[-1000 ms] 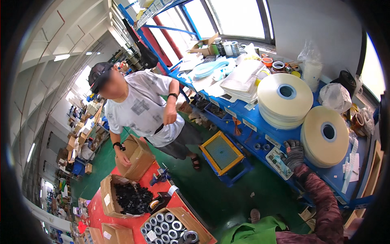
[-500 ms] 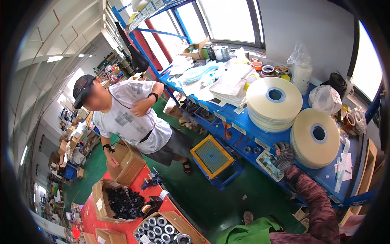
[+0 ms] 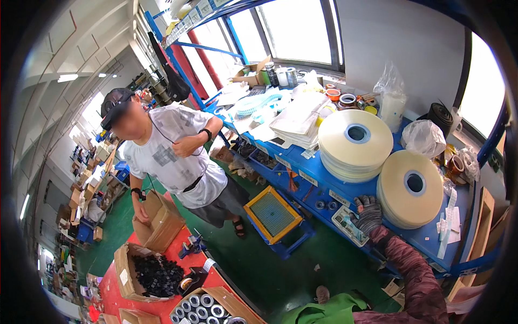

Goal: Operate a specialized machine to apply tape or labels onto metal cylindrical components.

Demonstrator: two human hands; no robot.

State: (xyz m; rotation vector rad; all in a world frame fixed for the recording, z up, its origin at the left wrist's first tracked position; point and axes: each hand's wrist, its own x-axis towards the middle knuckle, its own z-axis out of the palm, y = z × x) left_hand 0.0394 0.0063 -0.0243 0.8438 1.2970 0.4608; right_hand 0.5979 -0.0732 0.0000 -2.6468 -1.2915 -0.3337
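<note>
My right hand (image 3: 369, 215), in a grey knitted glove with bare fingertips, lies at the front edge of the blue shelf bench (image 3: 302, 162). Its fingers look apart, and I make out nothing between them. Just beside and partly under the fingers is a shallow pale tray (image 3: 350, 235) with small items too small to name. To the right of the hand stands a thick stack of cream-coloured reels (image 3: 396, 202) with a hollow core. A second stack of reels (image 3: 345, 156) sits behind it. My left hand is out of view.
A co-worker (image 3: 178, 146) stands at the left beside an open cardboard box (image 3: 159, 218). A red table (image 3: 110, 294) bears boxes of black parts (image 3: 156, 275) and metal-ringed cylinders (image 3: 202, 311). A yellow-framed stool-like stand (image 3: 272, 214) is on the green floor. Papers (image 3: 299, 121) cover the bench's far part.
The whole view has shifted slightly, moving the bench left in the picture. My right hand stays by the tray, its fingers a little more spread. The co-worker's head has turned slightly.
</note>
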